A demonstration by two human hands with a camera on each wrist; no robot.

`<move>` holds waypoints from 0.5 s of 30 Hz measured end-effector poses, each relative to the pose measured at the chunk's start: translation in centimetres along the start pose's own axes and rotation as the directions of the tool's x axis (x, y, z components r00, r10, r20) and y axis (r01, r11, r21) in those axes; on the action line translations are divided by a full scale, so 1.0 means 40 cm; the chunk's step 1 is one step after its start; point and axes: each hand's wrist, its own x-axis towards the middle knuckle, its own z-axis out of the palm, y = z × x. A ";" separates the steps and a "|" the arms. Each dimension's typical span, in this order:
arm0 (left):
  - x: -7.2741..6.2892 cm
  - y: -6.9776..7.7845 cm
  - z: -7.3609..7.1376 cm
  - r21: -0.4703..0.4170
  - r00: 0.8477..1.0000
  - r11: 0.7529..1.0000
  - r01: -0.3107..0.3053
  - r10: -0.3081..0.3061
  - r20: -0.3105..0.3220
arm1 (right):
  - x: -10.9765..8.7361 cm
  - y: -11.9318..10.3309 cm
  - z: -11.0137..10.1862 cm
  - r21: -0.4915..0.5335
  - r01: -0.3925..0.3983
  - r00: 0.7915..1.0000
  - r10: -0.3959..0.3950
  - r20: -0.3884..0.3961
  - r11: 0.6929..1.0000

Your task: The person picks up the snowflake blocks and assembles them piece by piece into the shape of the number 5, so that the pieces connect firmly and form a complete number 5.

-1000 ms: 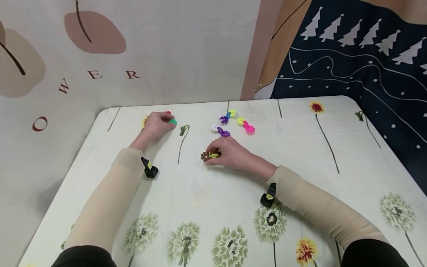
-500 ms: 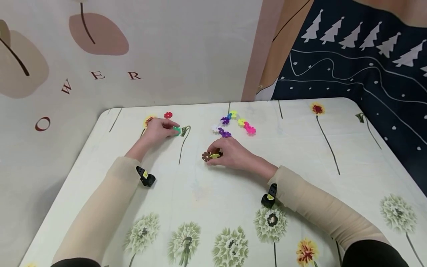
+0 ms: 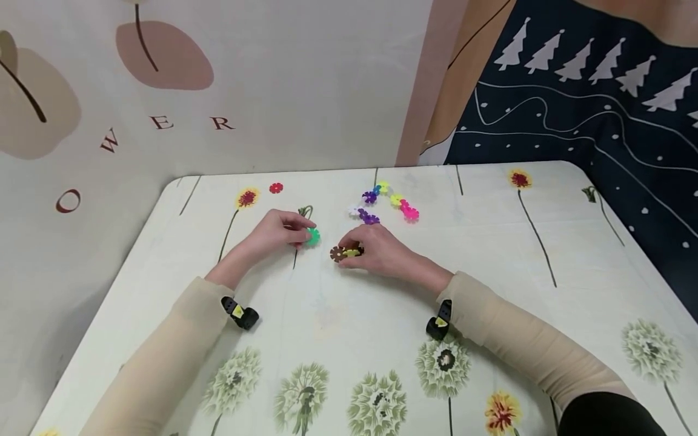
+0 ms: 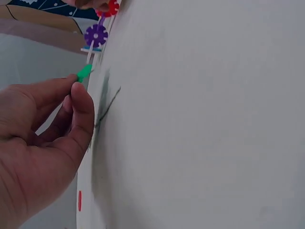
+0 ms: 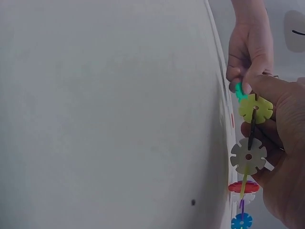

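Observation:
My left hand [image 3: 277, 235] pinches a green notched flower-shaped disc [image 3: 313, 237] between thumb and fingertips, just left of my right hand [image 3: 377, 251]. My right hand grips the near end of a chain of interlocking discs, where a brown disc [image 3: 335, 254] juts out beside a yellow disc [image 3: 351, 252]. Past the right fingers the chain curves away through a purple disc [image 3: 368, 217] to a pink disc [image 3: 409, 212]. In the right wrist view, the yellow disc [image 5: 256, 114] overlaps the green one, and a pale disc [image 5: 248, 156] hangs below it. The right palm hides part of the chain.
One loose red disc [image 3: 276, 188] lies near the table's back edge at left. A white cloth printed with flowers [image 3: 376, 402] covers the table. Pale hanging fabric [image 3: 305, 85] and dark tree-patterned fabric [image 3: 578, 109] stand behind it.
From the back left, my left hand has brought the green disc right and nearer, close to the brown disc. The red disc there came into sight. My right hand has stayed in place.

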 end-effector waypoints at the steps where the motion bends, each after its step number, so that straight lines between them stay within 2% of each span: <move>1: -0.003 0.002 0.003 -0.011 1.000 1.000 -0.005 0.005 0.008 | 0.000 0.000 0.000 0.001 0.000 1.000 0.000 -0.001 1.000; 8: -0.030 0.015 0.021 -0.069 0.998 0.997 -0.020 0.024 0.052 | -0.001 -0.001 -0.002 0.017 -0.003 1.000 0.003 -0.005 1.000; 15: -0.054 0.033 0.029 -0.090 0.991 0.995 -0.048 0.059 0.123 | 0.000 -0.002 -0.002 0.022 0.011 1.000 -0.011 -0.005 1.000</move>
